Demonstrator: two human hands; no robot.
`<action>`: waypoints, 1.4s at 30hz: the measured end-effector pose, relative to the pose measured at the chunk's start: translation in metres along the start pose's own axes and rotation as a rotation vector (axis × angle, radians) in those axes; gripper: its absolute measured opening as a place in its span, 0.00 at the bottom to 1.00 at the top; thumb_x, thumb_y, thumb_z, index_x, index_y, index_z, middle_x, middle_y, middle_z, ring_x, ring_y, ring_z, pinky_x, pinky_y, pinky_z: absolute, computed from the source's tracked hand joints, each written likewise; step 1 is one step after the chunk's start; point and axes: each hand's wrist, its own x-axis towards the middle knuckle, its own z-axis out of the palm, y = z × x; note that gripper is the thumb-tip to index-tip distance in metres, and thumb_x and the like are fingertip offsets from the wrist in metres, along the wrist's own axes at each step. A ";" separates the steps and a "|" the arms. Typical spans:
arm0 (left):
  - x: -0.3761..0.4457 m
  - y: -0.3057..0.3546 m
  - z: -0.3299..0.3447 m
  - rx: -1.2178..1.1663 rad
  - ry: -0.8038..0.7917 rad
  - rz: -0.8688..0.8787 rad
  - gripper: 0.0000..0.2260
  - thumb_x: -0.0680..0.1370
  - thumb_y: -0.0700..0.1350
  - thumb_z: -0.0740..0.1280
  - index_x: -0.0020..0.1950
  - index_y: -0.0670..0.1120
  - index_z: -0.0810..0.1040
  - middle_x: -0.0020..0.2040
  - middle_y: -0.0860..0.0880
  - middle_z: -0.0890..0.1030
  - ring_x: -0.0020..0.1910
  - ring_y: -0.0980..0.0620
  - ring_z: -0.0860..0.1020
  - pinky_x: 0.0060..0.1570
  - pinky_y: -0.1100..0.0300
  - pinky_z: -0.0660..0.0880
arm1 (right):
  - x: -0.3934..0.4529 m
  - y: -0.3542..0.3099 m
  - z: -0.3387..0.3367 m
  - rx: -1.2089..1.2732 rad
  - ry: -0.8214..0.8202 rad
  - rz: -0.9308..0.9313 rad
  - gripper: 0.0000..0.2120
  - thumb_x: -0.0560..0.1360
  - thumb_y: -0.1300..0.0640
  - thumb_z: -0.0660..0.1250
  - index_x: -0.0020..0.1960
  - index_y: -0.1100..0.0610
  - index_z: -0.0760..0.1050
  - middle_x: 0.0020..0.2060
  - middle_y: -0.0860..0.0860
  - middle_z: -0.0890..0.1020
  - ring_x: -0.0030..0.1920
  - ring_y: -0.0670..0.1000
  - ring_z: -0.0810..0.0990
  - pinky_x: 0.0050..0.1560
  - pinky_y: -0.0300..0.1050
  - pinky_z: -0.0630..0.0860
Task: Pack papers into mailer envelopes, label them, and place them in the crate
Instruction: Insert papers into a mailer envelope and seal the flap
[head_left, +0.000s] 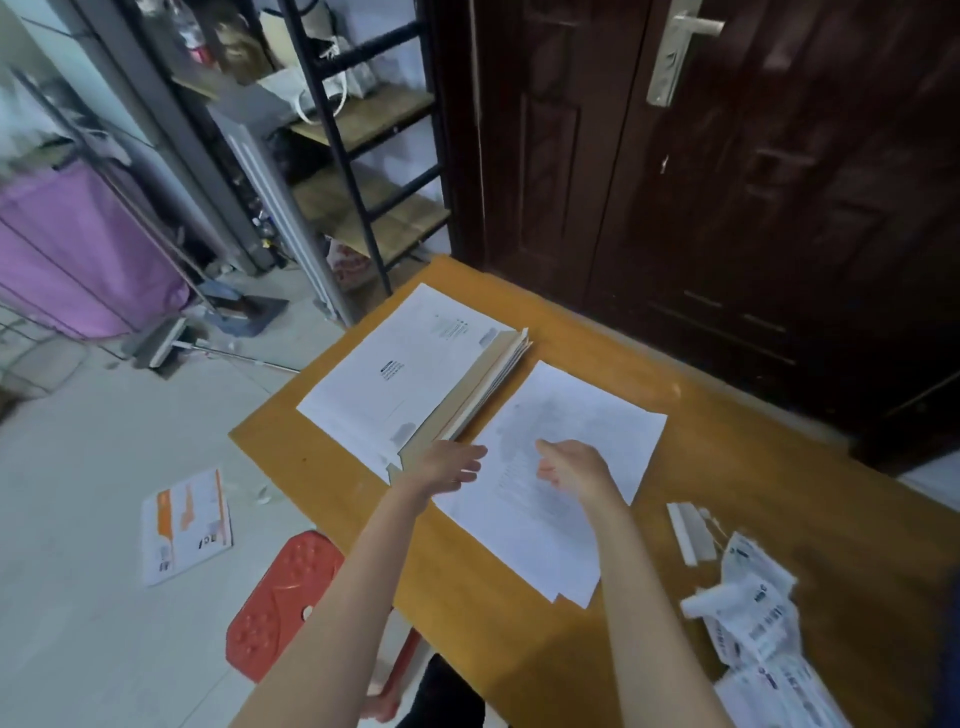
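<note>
Hands (519, 467) reach forward above papers (561, 467).

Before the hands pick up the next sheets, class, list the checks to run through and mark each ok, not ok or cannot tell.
1. Stack of papers lies flat on the table: ok.
2. Left hand free, fingers straight: ok.
3. Right hand holds nothing: cannot tell, blurred.
4. Mailer envelopes within reach beside the papers: ok.
5. Labels lie at the right edge: ok.
6. Crate in view: not ok.
</note>
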 end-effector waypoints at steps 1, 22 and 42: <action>0.009 0.006 -0.004 -0.007 -0.011 0.005 0.13 0.79 0.50 0.64 0.59 0.44 0.73 0.54 0.47 0.78 0.51 0.52 0.78 0.55 0.58 0.74 | 0.005 -0.005 0.004 0.020 0.007 0.007 0.20 0.78 0.50 0.62 0.52 0.68 0.77 0.42 0.55 0.80 0.53 0.58 0.80 0.61 0.55 0.74; 0.162 0.031 -0.145 0.282 0.472 0.218 0.20 0.75 0.41 0.70 0.65 0.39 0.72 0.62 0.41 0.76 0.61 0.41 0.74 0.54 0.55 0.72 | 0.107 -0.069 0.128 0.050 0.359 0.303 0.19 0.71 0.45 0.70 0.37 0.55 0.63 0.32 0.50 0.70 0.30 0.50 0.72 0.29 0.41 0.68; 0.187 0.004 -0.177 0.675 0.767 0.065 0.51 0.57 0.62 0.79 0.69 0.38 0.61 0.64 0.38 0.66 0.63 0.40 0.66 0.63 0.48 0.63 | 0.111 -0.061 0.146 -0.190 0.600 0.142 0.06 0.73 0.54 0.72 0.43 0.57 0.81 0.39 0.49 0.83 0.41 0.49 0.81 0.29 0.36 0.68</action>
